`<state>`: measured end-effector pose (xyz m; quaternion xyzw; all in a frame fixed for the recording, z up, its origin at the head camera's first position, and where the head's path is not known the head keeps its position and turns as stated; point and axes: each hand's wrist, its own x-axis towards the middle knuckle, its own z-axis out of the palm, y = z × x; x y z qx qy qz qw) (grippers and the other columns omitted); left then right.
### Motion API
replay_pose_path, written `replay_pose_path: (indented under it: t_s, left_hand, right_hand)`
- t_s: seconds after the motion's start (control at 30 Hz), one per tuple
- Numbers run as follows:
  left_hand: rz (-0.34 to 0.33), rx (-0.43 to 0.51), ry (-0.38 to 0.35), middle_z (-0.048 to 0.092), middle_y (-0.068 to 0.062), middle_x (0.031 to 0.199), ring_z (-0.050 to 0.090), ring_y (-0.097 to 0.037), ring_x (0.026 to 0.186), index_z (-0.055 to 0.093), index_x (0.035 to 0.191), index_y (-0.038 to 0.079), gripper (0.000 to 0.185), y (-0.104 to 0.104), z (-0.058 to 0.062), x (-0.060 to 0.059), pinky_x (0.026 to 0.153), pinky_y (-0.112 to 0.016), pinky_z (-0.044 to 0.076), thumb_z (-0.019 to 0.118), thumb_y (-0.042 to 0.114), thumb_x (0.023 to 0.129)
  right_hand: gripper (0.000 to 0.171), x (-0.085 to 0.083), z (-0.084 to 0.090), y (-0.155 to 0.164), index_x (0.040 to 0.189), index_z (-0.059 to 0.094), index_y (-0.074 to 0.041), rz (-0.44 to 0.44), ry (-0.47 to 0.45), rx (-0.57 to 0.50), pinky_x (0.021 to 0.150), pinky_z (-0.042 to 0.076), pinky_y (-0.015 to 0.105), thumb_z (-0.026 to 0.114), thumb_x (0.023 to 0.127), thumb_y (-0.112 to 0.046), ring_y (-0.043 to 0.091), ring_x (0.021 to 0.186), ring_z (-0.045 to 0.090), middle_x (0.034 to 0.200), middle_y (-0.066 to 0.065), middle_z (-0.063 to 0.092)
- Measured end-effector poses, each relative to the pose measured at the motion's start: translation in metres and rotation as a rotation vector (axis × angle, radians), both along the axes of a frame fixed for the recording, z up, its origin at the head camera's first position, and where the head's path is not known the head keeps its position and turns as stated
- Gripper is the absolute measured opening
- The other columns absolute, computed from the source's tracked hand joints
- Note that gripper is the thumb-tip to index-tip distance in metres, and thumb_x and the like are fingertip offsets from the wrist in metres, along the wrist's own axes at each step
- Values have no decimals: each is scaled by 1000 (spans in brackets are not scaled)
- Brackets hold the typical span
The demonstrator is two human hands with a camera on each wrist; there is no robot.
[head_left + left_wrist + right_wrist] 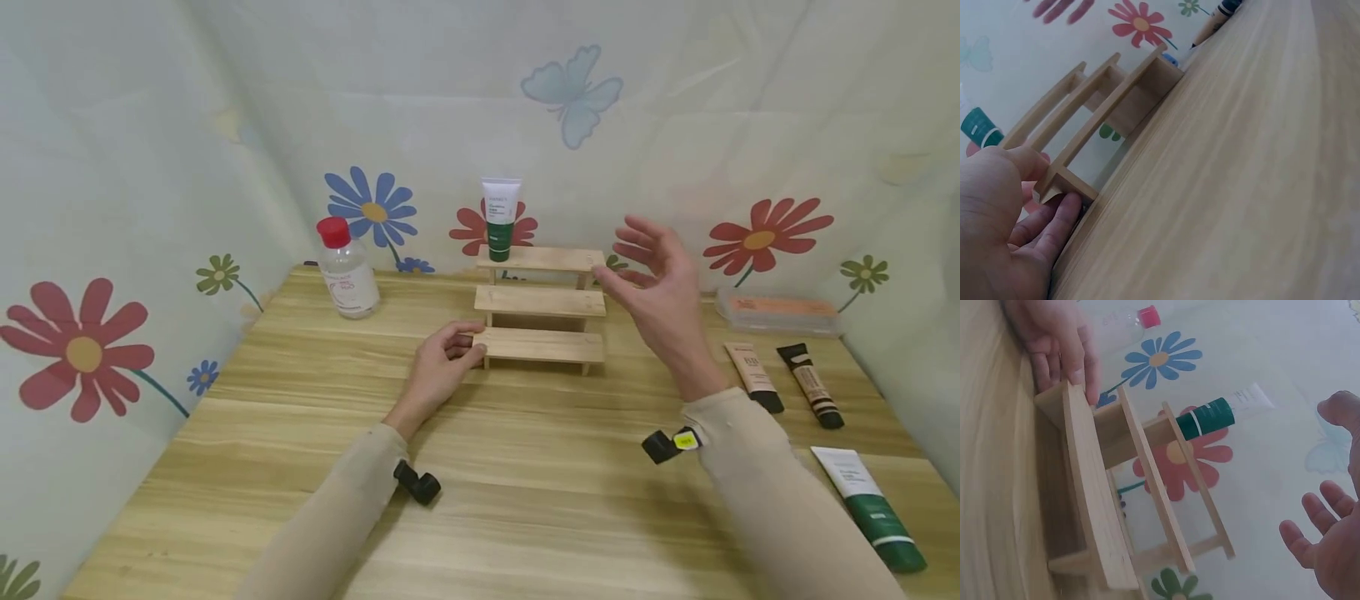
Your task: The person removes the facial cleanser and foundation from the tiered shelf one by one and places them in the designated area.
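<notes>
A three-step wooden rack (542, 310) (1094, 109) (1122, 487) stands mid-table. My left hand (446, 360) (1007, 225) (1060, 337) grips the left end of its lowest step, thumb on top and fingers curled at the end. A white and green tube (500, 218) (1219, 411) stands upright on the top step, cap down. My right hand (660, 279) (1329, 537) hovers open in the air beside the rack's right end, fingers spread, holding nothing.
A clear bottle with a red cap (347, 268) stands at the back left. At the right lie a beige tube (753, 377), a brown tube (810, 385), a white and green tube (870, 507) and a flat clear box (776, 310). Flowered cloth walls surround the wooden table (480, 500).
</notes>
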<state>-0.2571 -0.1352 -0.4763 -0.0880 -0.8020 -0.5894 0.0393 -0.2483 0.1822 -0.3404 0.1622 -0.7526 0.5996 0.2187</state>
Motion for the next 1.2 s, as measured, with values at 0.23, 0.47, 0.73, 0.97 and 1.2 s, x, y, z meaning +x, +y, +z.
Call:
replay_pose_path:
  t_s: [0.23,0.47,0.73,0.97,1.2]
  left_hand:
    - [-3,2,-4,75,-6,125,71,-22,117,76,137,22,29,0,1,-1,105,-42,58,77,24,108]
    - [-2,8,-10,75,-7,125,71,-22,116,76,139,19,31,-4,1,1,103,-41,58,78,24,108]
    - [6,2,-9,76,-6,124,72,-22,115,77,137,22,30,-5,-3,1,100,-40,59,79,25,108]
    - [-9,-1,5,77,-6,123,73,-21,115,76,139,22,31,-3,-4,3,101,-40,59,79,26,108]
    - [-14,0,12,76,-6,125,72,-22,116,76,140,20,32,-1,0,2,104,-43,59,78,26,108]
  right_hand:
    - [63,-40,1,-32,154,62,-18,53,-30,-91,109,58,38,89,97,-14,29,136,66,147,8,67]
    - [63,-65,-1,-61,155,60,-18,112,-76,-100,114,56,48,88,99,-18,28,140,64,152,14,64]
    - [69,-88,-7,-93,159,54,-7,201,-88,-176,112,57,45,87,99,-12,42,142,61,154,25,60]
    - [63,-99,-9,-107,158,56,-10,196,-144,-173,114,55,44,84,101,-9,34,134,65,146,17,66]
    - [57,-107,-12,-114,155,58,-11,200,-174,-168,113,55,44,82,103,-10,30,129,68,143,17,67]
